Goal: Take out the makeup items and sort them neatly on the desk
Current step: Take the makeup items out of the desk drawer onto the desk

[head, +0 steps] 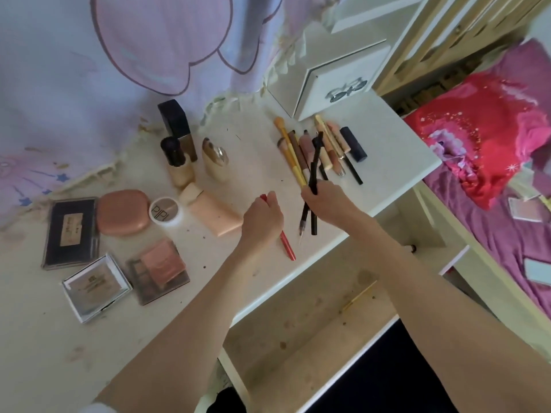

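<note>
My left hand [262, 217] grips a red pencil [286, 243] that slants down over the white desk [387, 138]. My right hand [326, 202] holds a bunch of thin black pencils [315, 165] and a yellow-handled brush [290, 150], upright above the desk. Behind that hand lies a row of brushes, pencils and lipsticks [331, 144]. On the left of the desk sit foundation bottles [179, 162], a peach tube [213, 211], a round pot [165, 210], a pink compact [123, 211] and several palettes [161, 271].
An open drawer [313, 317] below the desk edge holds one thin gold stick [359, 295]. A white box [337, 81] stands at the back right of the desk. A bed with red and purple bedding [489, 138] lies to the right. A curtain hangs behind.
</note>
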Demonstrator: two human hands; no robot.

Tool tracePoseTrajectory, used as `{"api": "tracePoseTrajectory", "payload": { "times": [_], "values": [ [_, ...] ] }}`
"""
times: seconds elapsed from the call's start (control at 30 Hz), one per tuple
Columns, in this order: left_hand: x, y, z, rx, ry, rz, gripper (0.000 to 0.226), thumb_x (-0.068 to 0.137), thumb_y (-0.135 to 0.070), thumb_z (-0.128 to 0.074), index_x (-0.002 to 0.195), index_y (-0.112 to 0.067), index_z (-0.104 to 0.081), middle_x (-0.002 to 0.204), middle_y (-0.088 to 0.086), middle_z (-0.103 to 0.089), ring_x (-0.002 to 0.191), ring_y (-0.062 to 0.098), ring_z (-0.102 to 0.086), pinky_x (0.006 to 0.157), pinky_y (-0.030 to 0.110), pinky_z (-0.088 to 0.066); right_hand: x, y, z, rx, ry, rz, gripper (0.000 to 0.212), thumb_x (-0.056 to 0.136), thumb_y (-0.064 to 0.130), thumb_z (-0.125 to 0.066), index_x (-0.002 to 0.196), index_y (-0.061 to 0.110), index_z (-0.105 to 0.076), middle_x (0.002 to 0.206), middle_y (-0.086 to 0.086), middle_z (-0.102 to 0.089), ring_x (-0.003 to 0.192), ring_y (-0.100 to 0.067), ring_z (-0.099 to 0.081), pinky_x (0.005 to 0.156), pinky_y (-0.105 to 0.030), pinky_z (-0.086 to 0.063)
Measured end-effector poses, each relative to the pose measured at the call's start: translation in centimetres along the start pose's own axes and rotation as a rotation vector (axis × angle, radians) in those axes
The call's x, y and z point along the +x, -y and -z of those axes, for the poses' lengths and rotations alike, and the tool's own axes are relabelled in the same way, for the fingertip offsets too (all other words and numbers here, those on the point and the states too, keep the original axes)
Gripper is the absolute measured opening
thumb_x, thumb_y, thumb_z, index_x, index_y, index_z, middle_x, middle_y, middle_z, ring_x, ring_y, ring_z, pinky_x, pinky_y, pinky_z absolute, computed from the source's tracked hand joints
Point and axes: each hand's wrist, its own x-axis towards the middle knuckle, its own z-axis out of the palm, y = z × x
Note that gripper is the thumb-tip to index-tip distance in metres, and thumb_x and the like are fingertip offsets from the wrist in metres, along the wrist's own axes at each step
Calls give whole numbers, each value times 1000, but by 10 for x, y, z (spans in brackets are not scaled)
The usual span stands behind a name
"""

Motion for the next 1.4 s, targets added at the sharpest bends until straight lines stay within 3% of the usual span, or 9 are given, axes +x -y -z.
{"api": "tracePoseTrajectory", "payload": {
  "times": [0.07,0.17,0.37,0.53,0.8,0.9,1.1,1.27,1.4],
  "values": [
    [18,-4,-3,25,-9,74,51,101,-35,-21,121,0,-52,106,18,-63,102,31,-61,90,34,-48,15,2,3,-186,50,41,30,96,29,-42,72,12,-40,66,-2,-44,56,-15,-41,50,-25,-30],
    [42,-11,-4,-98,-44,147,50,100,-38,-30,123,2,-49,112,22,-62,95,31,-65,79,32,-51,31,9,8,-338,54,123,24,93,31,-53,88,8,-51,76,-6,-53,61,-14,-47,52,-24,-31],
    [48,-22,-10,-424,-4,172,45,96,-11,-32,138,5,-31,136,30,-41,124,41,-44,104,50,-39,42,6,7,-268,-83,154,13,89,13,-58,85,19,-47,138,-7,-48,125,-27,-43,96,-30,-33],
    [37,-20,-25,-611,70,135,39,89,4,-33,125,-2,-47,124,15,-57,118,32,-53,105,46,-40,43,-3,2,-229,-206,155,22,89,4,-54,110,6,-54,118,-10,-60,119,-31,-46,92,-32,-36],
    [34,-16,-29,-575,31,34,29,92,1,-34,96,-16,-58,106,10,-61,114,28,-56,103,38,-42,32,-16,-2,-185,-292,258,25,90,4,-49,109,5,-66,106,-13,-61,93,-25,-57,79,-25,-41],
    [31,-10,-29,-419,-31,-13,38,93,-3,-41,130,-6,-46,126,16,-55,118,29,-53,102,40,-42,13,-23,-3,-57,-353,287,23,90,5,-51,109,6,-65,105,-9,-63,88,-21,-60,82,-27,-48],
    [-17,33,-37,62,-5,-336,47,97,-10,-37,142,-17,-30,146,0,-36,132,12,-34,106,19,-24,-46,-75,-14,51,-394,245,21,92,8,-53,110,7,-64,103,-4,-64,80,-8,-55,74,-16,-45],
    [-54,64,-68,797,-32,-560,48,99,-22,-31,146,-15,-24,156,9,-11,144,25,-3,118,44,-1,-86,-143,-21,-10,-280,131,22,93,12,-53,113,9,-62,103,-4,-63,89,-15,-59,78,-22,-46],
    [-82,67,-107,751,-12,-742,39,91,-10,-49,130,-6,-50,144,18,-39,137,33,-31,111,55,-24,-96,-195,-11,-154,-156,38,27,95,15,-48,119,10,-58,111,-8,-61,100,-22,-57,87,-33,-46]
  ]
}}
